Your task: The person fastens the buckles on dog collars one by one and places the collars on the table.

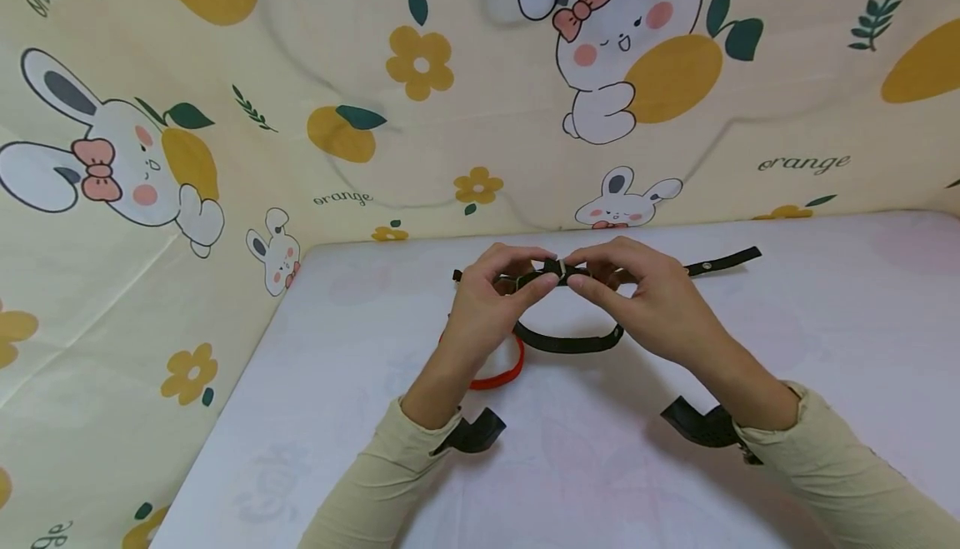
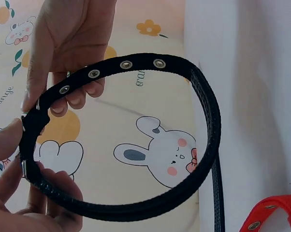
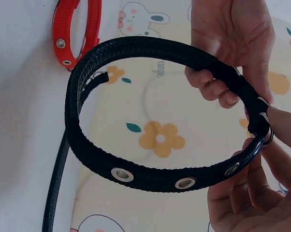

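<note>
Above the table, both hands hold a black collar (image 1: 570,345) whose strap is closed into a loop. My left hand (image 1: 487,299) pinches it between thumb and fingers just left of the metal buckle (image 1: 562,269). On the other side, my right hand (image 1: 652,299) pinches the strap by the buckle, on the part lined with metal eyelets (image 3: 122,175). The thumbs almost meet at the buckle. In the left wrist view the loop (image 2: 131,211) shows whole, with a smooth band along part of it. Fingers partly cover the buckle in the head view.
A red collar (image 1: 498,380) with eyelets lies on the white table (image 1: 570,482) beneath my left hand. Behind both hands stretches another black strap (image 1: 726,263), its middle hidden. Printed cloth (image 1: 480,132) hangs behind the table. Black wrist mounts (image 1: 477,432) show at both cuffs.
</note>
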The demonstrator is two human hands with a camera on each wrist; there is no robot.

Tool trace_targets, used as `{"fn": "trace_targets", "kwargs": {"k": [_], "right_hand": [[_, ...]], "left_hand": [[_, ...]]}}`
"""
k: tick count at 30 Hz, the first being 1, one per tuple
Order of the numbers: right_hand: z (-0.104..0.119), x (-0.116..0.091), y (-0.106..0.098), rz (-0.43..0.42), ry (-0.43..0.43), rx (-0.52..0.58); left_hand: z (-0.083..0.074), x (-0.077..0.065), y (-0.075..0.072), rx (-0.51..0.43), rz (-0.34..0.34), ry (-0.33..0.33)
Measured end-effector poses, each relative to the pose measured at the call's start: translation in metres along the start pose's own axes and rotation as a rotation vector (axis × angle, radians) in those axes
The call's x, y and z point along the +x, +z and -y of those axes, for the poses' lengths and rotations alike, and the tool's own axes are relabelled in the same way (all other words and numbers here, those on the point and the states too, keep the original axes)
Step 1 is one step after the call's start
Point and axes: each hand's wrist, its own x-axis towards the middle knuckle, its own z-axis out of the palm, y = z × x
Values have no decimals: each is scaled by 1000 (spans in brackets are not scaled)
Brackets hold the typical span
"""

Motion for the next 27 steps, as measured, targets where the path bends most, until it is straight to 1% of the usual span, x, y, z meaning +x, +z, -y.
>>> {"fn": "trace_targets", "kwargs": {"k": [3, 7, 11, 15, 19, 27], "right_hand": [[0, -1, 1, -5, -21, -20], [-1, -1, 4, -16, -16, -37], [-2, 0, 5, -23, -9, -59], [0, 0, 3, 0, 41, -80], [2, 1, 1, 36, 95, -81], [0, 2, -2, 49, 95, -70]], "left_hand": [[1, 0, 1, -4, -5, 6], [0, 0, 1, -22, -6, 9], [-1, 1, 1, -78, -5, 2], [-3, 2, 2, -156, -13, -10], [-4, 3, 2, -195, -17, -20], [-4, 2, 3, -231, -8, -50]]}}
